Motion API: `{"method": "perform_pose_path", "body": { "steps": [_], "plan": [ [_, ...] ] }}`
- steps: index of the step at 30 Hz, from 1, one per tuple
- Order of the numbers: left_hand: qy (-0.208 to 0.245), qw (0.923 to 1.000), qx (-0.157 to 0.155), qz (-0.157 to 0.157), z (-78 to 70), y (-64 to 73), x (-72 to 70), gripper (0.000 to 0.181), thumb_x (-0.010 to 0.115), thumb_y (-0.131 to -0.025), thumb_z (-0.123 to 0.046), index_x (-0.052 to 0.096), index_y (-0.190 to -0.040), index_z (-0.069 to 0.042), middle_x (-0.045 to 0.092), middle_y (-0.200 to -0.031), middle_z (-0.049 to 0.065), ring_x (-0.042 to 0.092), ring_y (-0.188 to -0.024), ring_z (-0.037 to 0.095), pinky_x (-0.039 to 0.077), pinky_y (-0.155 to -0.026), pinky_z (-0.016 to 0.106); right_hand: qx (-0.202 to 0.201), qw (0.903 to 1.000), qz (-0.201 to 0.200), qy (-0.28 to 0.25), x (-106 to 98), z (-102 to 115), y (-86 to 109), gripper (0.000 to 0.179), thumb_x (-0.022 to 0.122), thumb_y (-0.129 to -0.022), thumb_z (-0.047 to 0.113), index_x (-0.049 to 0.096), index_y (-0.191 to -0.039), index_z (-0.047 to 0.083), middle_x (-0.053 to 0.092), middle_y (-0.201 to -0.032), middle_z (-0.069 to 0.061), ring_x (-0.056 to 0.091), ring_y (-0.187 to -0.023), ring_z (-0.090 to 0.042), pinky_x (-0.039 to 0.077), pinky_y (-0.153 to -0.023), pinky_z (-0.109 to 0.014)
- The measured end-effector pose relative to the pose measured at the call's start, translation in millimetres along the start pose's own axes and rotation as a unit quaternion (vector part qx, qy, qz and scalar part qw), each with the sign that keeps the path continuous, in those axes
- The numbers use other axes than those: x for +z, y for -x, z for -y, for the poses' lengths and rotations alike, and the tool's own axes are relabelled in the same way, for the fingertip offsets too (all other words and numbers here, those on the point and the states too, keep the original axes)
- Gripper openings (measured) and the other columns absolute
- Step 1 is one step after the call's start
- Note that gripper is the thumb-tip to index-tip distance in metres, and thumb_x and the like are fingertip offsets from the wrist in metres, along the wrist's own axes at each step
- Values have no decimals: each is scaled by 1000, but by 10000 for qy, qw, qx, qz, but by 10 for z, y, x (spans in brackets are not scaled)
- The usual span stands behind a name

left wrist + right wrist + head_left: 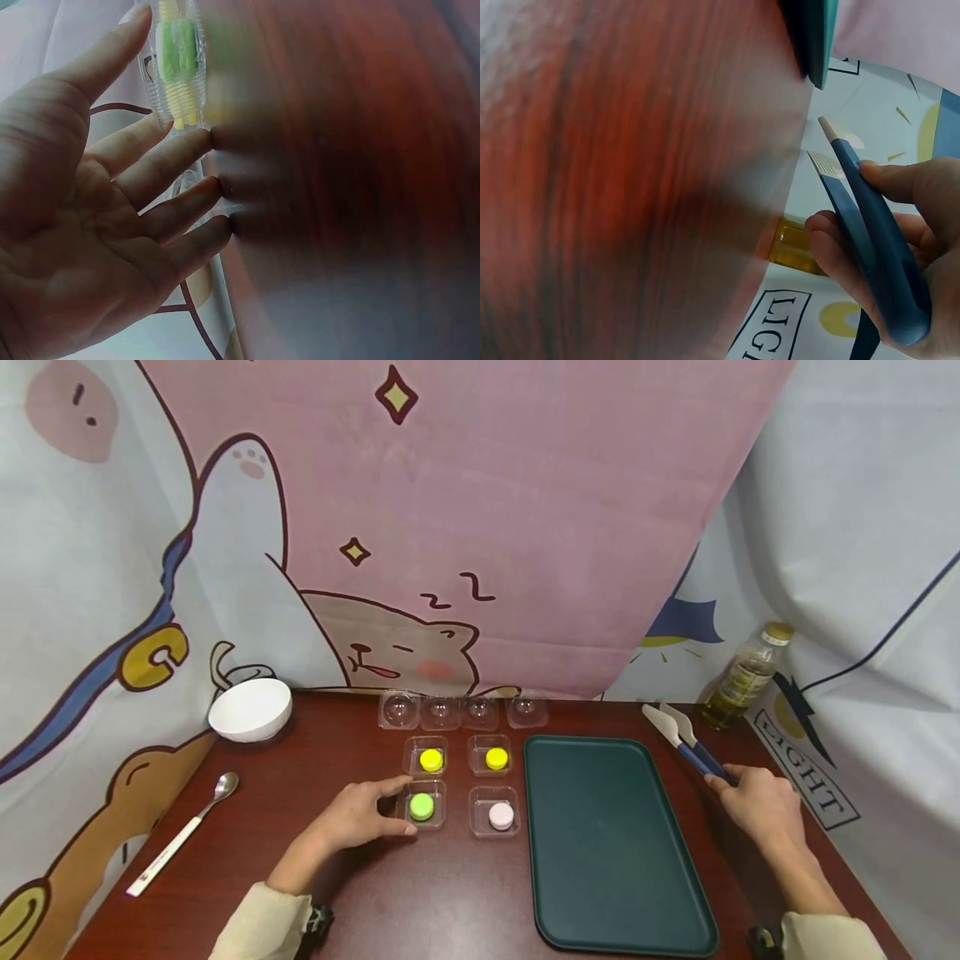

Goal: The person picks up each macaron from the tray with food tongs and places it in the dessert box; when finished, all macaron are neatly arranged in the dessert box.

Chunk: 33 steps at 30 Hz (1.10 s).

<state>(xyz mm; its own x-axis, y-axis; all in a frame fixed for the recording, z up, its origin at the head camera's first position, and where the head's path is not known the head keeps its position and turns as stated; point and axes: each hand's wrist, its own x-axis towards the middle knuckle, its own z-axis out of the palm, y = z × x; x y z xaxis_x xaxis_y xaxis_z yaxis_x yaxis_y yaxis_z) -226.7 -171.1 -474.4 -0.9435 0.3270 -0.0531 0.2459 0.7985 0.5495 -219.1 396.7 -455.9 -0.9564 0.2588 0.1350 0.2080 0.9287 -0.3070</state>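
Observation:
Straight and spread, the fingers of my left hand (356, 814) reach the left side of a small clear plastic box (439, 821) with a green macaron (422, 807) in it. Index fingertip and thumb tip lie right at its far and near edges. My right hand (761, 806) grips blue-handled tongs (881, 247) with thumb and fingers near the right table edge. The pale tips of the tongs stand slightly apart with nothing between them. Three more clear boxes stand alongside, two with a yellow macaron (497, 758) each and one with a pale pink macaron (501, 816).
A dark green tray (607, 843) lies between the boxes and my right hand. Several clear lids (440, 713) line the back edge. An oil bottle (742, 681) stands back right, a white bowl (251, 710) back left. A spoon (183, 835) lies at the left.

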Motion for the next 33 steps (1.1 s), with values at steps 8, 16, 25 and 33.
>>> {"method": "perform_pose_path", "body": {
  "steps": [8, 16, 25, 33],
  "plan": [
    [8, 10000, -20, 35, -3, 5, -14, 82, 87, -75, -47, 58, -144, -15, 65, -139, 11, 58, -132, 35, 48, -108, 52, -97, 9998, 114, -127, 38, -23, 7, 44, 70, -94, 31, 69, -116, -8, 73, -94, -28, 65, -71, -39, 47, -54, -47],
    [64, 9999, -64, 59, -6, 6, -15, 81, 87, -75, -47, 58, -145, -16, 65, -139, 11, 58, -132, 34, 48, -108, 52, -160, 9990, 425, 16, 27, 4, -18, 47, 70, -92, 30, 67, -117, -10, 70, -98, -31, 66, -77, -44, 50, -60, -54],
    [35, 10000, -4, 56, 2, 2, 1, 82, 87, -75, -46, 58, -145, -15, 65, -139, 10, 58, -133, 34, 48, -109, 52, -268, 9952, 934, 147, 29, 32, -31, 48, 70, -92, 27, 65, -118, -13, 69, -91, -28, 63, -70, -33, 51, -60, -52],
    [56, 10000, -31, 66, -11, 5, -11, 81, 87, -76, -46, 58, -145, -15, 66, -137, 11, 59, -131, 33, 50, -106, 51, -437, 9944, 943, 193, 53, 42, -29, 40, 71, -91, 27, 69, -109, -9, 69, -82, -22, 61, -66, -30, 50, -57, -51]
  ]
}}
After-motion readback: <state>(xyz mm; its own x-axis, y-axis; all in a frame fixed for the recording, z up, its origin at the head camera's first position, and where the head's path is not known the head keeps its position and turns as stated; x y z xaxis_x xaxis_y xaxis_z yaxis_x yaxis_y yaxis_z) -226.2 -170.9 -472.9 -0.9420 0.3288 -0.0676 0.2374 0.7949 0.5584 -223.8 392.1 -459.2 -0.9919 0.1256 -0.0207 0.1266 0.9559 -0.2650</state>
